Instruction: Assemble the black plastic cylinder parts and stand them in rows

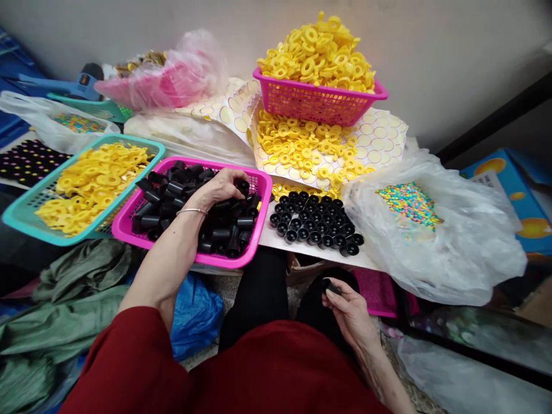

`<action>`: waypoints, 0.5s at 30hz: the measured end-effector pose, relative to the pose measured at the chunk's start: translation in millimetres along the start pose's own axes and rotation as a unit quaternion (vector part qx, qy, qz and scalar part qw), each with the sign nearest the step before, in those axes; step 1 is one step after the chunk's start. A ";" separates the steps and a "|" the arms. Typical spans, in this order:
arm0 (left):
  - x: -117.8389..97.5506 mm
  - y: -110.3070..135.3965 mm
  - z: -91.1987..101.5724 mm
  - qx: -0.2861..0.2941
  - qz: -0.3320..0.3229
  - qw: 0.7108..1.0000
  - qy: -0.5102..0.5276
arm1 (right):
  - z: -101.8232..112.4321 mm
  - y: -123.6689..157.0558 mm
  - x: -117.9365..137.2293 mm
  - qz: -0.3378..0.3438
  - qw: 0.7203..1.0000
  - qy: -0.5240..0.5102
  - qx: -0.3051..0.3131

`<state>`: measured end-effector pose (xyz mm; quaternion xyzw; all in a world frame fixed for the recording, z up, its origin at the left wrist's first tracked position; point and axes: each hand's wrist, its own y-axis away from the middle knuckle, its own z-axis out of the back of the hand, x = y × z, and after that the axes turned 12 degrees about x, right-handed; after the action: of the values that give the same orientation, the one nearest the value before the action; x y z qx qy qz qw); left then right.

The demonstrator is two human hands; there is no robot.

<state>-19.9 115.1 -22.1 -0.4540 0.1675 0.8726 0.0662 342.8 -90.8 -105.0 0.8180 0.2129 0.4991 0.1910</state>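
Observation:
My left hand reaches into a pink basket heaped with black plastic cups. Its thumb and fingers are closed around one black cup at the basket's right side. Low in front of my lap, my right hand pinches a small black plastic cup, partly hidden by the fingers. Between the two hands, on the board, stand rows of black cups with their open ends up.
Left of the pink basket is a turquoise basket of yellow ring pieces. Behind, another pink basket is piled with yellow rings. Right, a clear plastic bag holds coloured beads. A blue heat gun lies far left.

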 end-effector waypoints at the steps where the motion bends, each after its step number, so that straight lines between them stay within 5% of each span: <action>1: -0.1 1.7 0.6 0.002 -0.018 0.999 0.046 | -2.1 0.3 0.1 0.001 1.000 0.000 0.001; 7: 0.9 6.4 2.6 -0.049 -0.021 0.996 0.070 | -9.6 5.2 -0.1 0.001 1.000 0.008 0.003; 12: -4.6 4.2 14.7 -0.163 0.019 0.969 -0.185 | -6.0 4.7 0.4 0.010 1.000 0.029 0.001; 15: -11.9 0.9 8.4 -0.100 0.018 0.951 -0.293 | -6.1 1.8 1.4 0.004 0.999 0.035 0.006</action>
<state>-19.8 117.7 -7.8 -0.1801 0.0609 0.9804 0.0510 338.2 -91.0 -100.4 0.8017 0.2195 0.5272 0.1766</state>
